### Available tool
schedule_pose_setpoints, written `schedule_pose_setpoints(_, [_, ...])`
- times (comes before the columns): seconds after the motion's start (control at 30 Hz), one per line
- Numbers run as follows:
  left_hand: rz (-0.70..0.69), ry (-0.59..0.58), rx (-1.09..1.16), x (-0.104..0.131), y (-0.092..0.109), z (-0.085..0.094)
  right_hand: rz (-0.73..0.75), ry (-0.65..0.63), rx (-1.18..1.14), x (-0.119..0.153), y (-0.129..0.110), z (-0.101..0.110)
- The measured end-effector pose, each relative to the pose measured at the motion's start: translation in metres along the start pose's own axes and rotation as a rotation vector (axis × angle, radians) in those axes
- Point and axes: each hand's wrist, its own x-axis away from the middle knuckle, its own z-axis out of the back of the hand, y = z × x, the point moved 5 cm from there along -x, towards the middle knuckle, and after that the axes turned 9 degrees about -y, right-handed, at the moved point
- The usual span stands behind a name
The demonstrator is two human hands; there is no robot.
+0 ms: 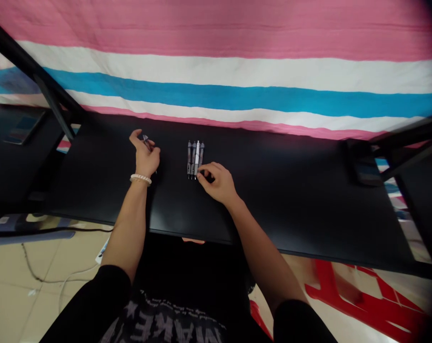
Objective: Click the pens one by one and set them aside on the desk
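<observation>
Several click pens (189,159) lie side by side on the black table (290,190), their tips towards me. Among them is a white pen (196,155), with a darker, clear-barrelled pen (202,151) at the right end of the row. My right hand (217,183) is at the near end of that row, thumb and forefinger closed around the lower part of the right-end pen, which the fingers partly hide. Off to the left, my left hand (147,157) is raised over the table and closed on another pen (146,139); its upper end shows between thumb and fingers.
A dark phone-like object (364,162) rests at the table's right end. A striped cloth (237,90) hangs behind the table. Another dark table (12,166) with a flat object stands left. Below right is a red plastic stool (362,305); cables (64,281) run over the floor.
</observation>
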Motion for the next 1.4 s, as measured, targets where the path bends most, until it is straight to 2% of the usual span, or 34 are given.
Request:
schedule_pose_setpoints(0.07, [-0.124,-0.005,-0.291,0.001,-0.001,0.001,0.017,-0.038,0.046,0.001,-0.001,-0.003])
schedule_pose_setpoints(0.13, [-0.171,-0.004,-0.473,0.002,-0.004,0.002,0.019,-0.052,0.055,0.001,0.000,-0.004])
schedule_pose_setpoints(0.27, [-0.176,0.052,-0.609,0.003,-0.005,0.003,0.014,-0.062,0.059,0.001,0.000,-0.002])
schedule_pose_setpoints(0.53, [-0.326,0.146,-0.570,0.008,0.007,-0.001,-0.065,-0.087,0.157,0.003,0.003,0.003])
schedule_pose_setpoints(0.67, [-0.465,0.097,-0.509,0.013,0.017,-0.008,-0.107,0.041,0.062,0.002,0.015,0.009])
schedule_pose_setpoints(0.8, [-0.520,0.048,-0.395,0.017,0.022,-0.017,-0.170,0.163,-0.082,0.000,0.027,0.011])
schedule_pose_setpoints(0.9, [-0.461,-0.027,-0.172,0.018,0.018,-0.027,-0.222,0.240,-0.226,0.001,0.033,0.010])
schedule_pose_setpoints(1.0, [-0.285,-0.193,0.152,0.020,0.007,-0.048,-0.237,0.281,-0.435,0.001,0.034,0.009])
schedule_pose_setpoints(1.07, [-0.163,-0.295,0.330,0.025,0.002,-0.063,-0.203,0.260,-0.567,0.001,0.030,0.007])
schedule_pose_setpoints(1.17, [-0.049,-0.406,0.500,0.032,0.000,-0.079,-0.119,0.158,-0.667,0.001,0.020,0.002])
schedule_pose_setpoints(1.27, [-0.012,-0.455,0.573,0.037,0.003,-0.083,-0.076,0.124,-0.680,0.000,0.013,0.001])
schedule_pose_setpoints(1.4, [0.023,-0.483,0.667,0.042,0.009,-0.084,-0.151,0.088,-0.790,-0.001,0.015,-0.004])
